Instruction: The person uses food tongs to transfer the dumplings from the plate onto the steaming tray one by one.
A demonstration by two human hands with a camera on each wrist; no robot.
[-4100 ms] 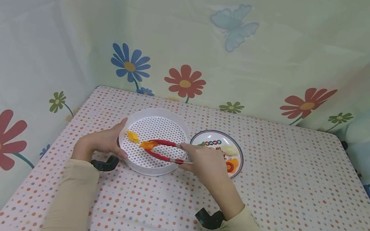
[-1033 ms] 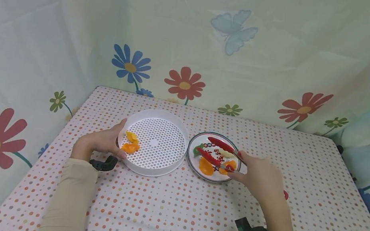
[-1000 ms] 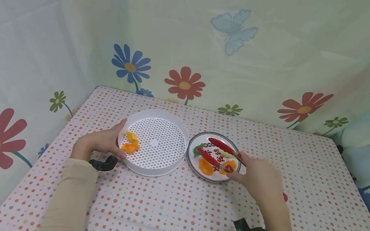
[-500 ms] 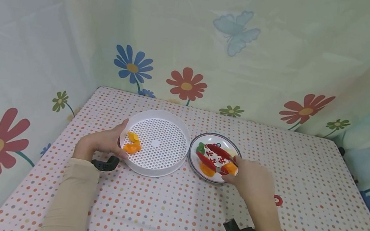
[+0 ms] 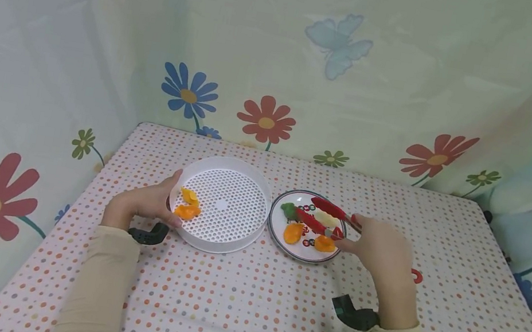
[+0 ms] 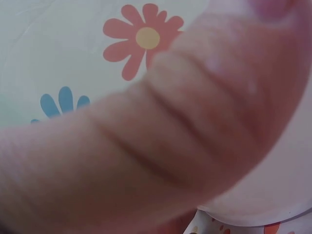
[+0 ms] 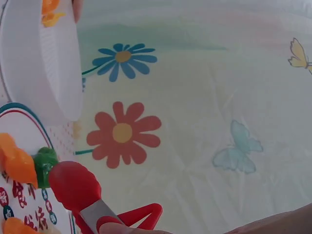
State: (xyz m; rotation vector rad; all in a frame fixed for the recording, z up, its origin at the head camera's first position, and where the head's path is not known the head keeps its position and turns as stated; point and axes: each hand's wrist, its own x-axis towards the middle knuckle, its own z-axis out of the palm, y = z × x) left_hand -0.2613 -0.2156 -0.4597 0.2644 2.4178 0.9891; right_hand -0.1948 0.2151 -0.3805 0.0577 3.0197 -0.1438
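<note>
At frame centre, the left hand [image 5: 142, 205] grips the sieve [image 5: 221, 203] rim, steadying it, two orange pieces [image 5: 188, 204] inside. Just right, the right hand [image 5: 378, 250] clasps red tongs [image 5: 323, 217], tips parted over the plate [image 5: 273, 236] toward its pale piece [image 5: 325, 218].

Table [image 5: 242, 313] covered with a dotted cloth, bearing a white perforated tray [image 5: 237, 164] at left and a patterned plate [image 5: 272, 235] just beside it, right.

Blurred finger [image 6: 161, 146] of the left hand [image 6: 97, 185] against flowered curtain [image 6: 58, 53].
</note>
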